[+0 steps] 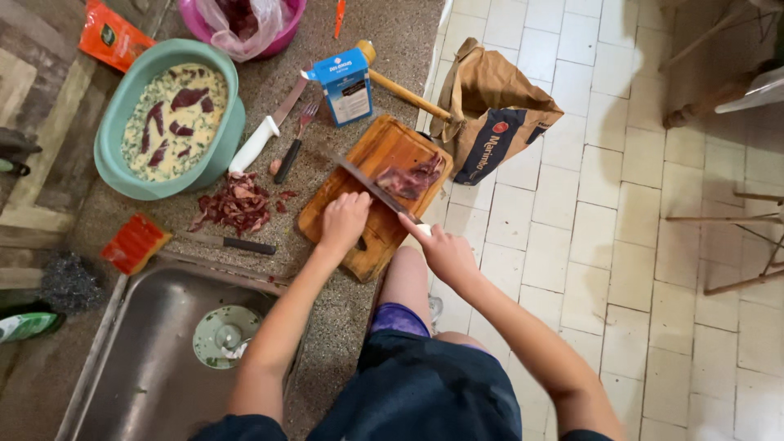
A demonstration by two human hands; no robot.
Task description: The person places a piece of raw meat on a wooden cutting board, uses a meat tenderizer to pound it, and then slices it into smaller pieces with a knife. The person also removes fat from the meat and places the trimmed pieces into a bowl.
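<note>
A wooden cutting board (384,151) lies on the speckled counter edge with a slab of dark red raw meat (410,178) on it. My right hand (445,251) grips the handle of a long knife (369,186), whose blade lies across the board against the meat. My left hand (344,219) rests with curled fingers on the board's near side, just left of the blade, holding nothing.
A teal basin (233,122) of creamy egg mix with meat strips stands at the left. Meat trimmings (237,204), a white-handled knife (260,137), a fork (292,147), a small black-handled knife (233,243), a blue carton (347,86) and a brown paper bag (494,114) surround the board. A steel sink (163,359) is below.
</note>
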